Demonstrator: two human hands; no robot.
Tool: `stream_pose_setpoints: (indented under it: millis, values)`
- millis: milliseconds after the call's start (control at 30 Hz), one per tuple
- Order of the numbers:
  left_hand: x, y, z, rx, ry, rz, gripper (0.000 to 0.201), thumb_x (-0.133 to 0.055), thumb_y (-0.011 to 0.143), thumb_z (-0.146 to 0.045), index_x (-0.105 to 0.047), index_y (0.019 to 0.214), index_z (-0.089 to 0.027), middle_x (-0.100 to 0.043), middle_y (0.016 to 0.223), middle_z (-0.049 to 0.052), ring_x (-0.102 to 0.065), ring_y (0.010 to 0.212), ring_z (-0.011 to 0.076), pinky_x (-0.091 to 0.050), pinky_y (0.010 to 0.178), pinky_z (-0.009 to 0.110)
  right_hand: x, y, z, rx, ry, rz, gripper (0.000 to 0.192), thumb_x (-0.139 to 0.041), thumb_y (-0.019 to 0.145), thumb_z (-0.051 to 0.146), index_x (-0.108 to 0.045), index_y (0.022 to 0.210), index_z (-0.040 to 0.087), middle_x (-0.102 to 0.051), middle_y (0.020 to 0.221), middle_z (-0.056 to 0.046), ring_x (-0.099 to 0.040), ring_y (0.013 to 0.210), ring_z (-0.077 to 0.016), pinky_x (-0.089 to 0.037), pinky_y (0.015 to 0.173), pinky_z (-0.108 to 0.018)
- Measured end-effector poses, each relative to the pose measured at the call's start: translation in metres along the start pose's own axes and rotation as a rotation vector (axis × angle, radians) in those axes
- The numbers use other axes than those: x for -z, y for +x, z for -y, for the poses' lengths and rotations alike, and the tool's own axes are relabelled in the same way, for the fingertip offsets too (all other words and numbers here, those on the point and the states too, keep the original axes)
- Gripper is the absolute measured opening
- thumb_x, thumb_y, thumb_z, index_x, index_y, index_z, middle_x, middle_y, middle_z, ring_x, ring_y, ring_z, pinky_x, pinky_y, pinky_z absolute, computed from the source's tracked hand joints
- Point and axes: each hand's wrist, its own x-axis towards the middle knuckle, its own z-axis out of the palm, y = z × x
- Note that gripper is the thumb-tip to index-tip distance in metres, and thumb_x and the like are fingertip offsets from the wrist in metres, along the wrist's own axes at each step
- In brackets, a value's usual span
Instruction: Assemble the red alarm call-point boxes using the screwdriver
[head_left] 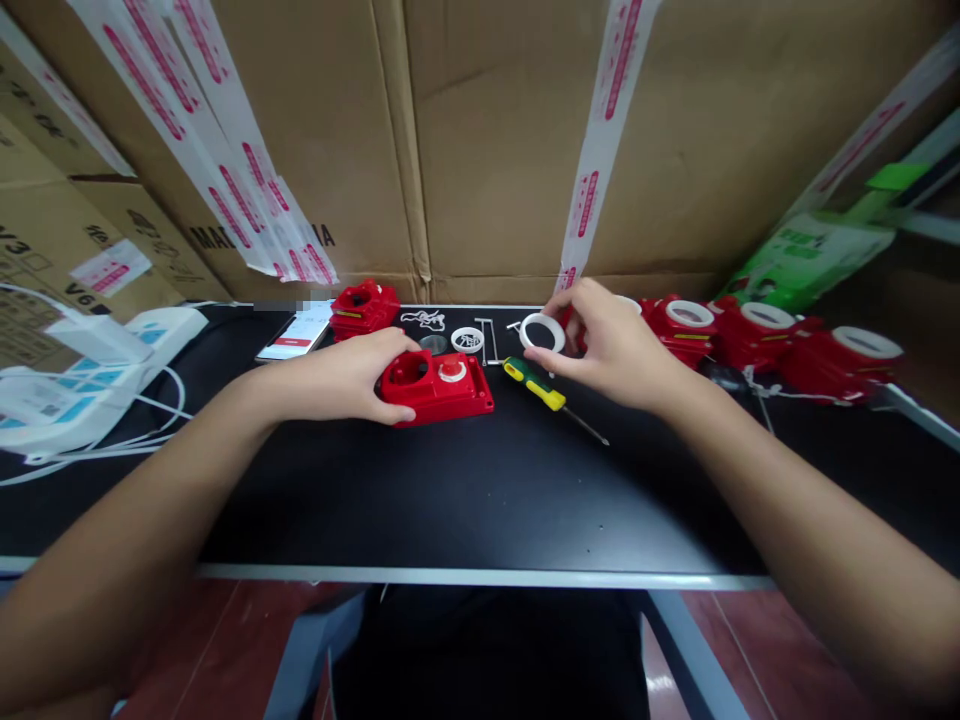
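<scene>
Left hand (pixel 341 378) grips red housing (pixel 436 385); right hand (pixel 611 345) pinches white ring (pixel 541 332), right of housing. Seat it squarely, housing steadied.

1. A cardboard box (pixel 247 150) at the back carries black capitals, partly covered by tape; only "MA" at the start and "A" at the end can be read.
2. Another box (pixel 37 250) on the left shows "V3" and "V6".
3. Red print on the white tape strips (pixel 600 130) is too small to read.
</scene>
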Motion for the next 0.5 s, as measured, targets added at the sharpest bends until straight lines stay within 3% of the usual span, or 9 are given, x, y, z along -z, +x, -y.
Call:
stream_pose_setpoints:
  millis: [100,267,500]
  values:
    - [0.008,-0.009,0.000,0.002,0.039,0.079,0.061,-0.083,0.079,-0.057,-0.067,0.125,-0.021,-0.072,0.125,0.013,-0.072,0.107,0.0332,-0.055,0.088,0.039,-0.007,0.015,-0.003,0.021,0.037,0.095,0.047,-0.074,0.096,0.057,-0.067,0.120,0.018,-0.068,0.109,-0.010,-0.064,0.078,-0.0209,-0.053,0.077,-0.039]
    - [0.020,-0.027,0.002,0.082,0.013,0.181,0.045,-0.088,0.068,-0.044,-0.069,0.103,-0.023,-0.073,0.096,0.007,-0.069,0.073,0.0260,-0.047,0.063,0.034,-0.022,0.059,0.000,0.128,-0.025,0.173,0.043,-0.071,0.098,0.045,-0.069,0.128,0.015,-0.069,0.129,-0.017,-0.069,0.093,-0.0246,-0.055,0.091,-0.042]
    - [0.021,-0.026,-0.004,0.064,-0.011,0.142,0.049,-0.088,0.072,-0.049,-0.072,0.110,-0.023,-0.073,0.111,0.008,-0.070,0.092,0.0292,-0.049,0.079,0.035,-0.047,0.091,0.001,0.024,0.010,0.258,0.049,-0.072,0.097,0.047,-0.071,0.132,0.013,-0.078,0.119,-0.016,-0.071,0.090,-0.0246,-0.053,0.080,-0.037]
